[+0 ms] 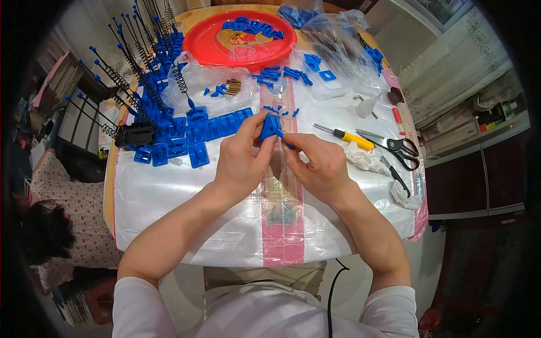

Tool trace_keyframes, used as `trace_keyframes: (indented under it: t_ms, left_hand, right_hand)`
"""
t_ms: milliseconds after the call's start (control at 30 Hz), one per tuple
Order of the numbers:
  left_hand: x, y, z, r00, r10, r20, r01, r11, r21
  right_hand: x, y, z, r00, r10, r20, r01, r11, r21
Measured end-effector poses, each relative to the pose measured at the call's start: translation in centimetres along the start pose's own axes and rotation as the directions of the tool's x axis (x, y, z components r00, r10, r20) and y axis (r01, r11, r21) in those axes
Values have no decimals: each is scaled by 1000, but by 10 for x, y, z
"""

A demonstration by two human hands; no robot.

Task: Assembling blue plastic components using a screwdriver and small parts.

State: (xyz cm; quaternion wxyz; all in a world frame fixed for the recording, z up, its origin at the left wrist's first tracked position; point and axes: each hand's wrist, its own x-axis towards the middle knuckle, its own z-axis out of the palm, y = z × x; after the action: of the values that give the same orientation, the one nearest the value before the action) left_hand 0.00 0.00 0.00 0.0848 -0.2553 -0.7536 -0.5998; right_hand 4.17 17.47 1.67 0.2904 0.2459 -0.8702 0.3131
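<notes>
My left hand [243,155] grips a blue plastic block [271,127] with a hole in it, holding it up over the middle of the table. From the other side my right hand [318,163] pinches a small blue plastic piece [280,134] against the block's right edge. Most of that small piece is hidden by my fingertips. Just beyond my hands lie several tiny blue pegs [280,109]. Left of my left hand, a row of blue plastic bases [212,128] sits on the white sheet [169,197].
A red tray [194,49] of blue parts stands at the back. Blue assemblies with black springs [135,96] crowd the left. On the right lie a yellow-handled screwdriver [360,142], scissors [401,147] and a black-handled knife [399,177]. Another person [73,214] is at lower left.
</notes>
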Motion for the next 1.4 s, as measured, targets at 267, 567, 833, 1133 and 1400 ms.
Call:
trace_keyframes:
  t_ms: [267, 567, 833, 1133, 1400]
  left_hand:
    - [5, -2, 1, 993, 56, -105, -61, 997, -46]
    - [5, 0, 1, 988, 87, -128, -86, 996, 10]
    - [2, 1, 3, 985, -169, -39, 154, 955, -255]
    - [2, -1, 5, 919, -346, 188, 385, 686, -618]
    - [0, -1, 8, 932, -345, 115, 344, 732, -589]
  right_hand:
    - [7, 1, 4, 990, -45, -135, 54, 997, 64]
    - [4, 6, 5, 994, -17, -105, 29, 992, 120]
    - [10, 2, 2, 983, -46, -180, 65, 993, 103]
    - [7, 4, 3, 981, 4, -193, 21, 991, 130]
    - [7, 8, 5, 983, -27, -184, 46, 994, 100]
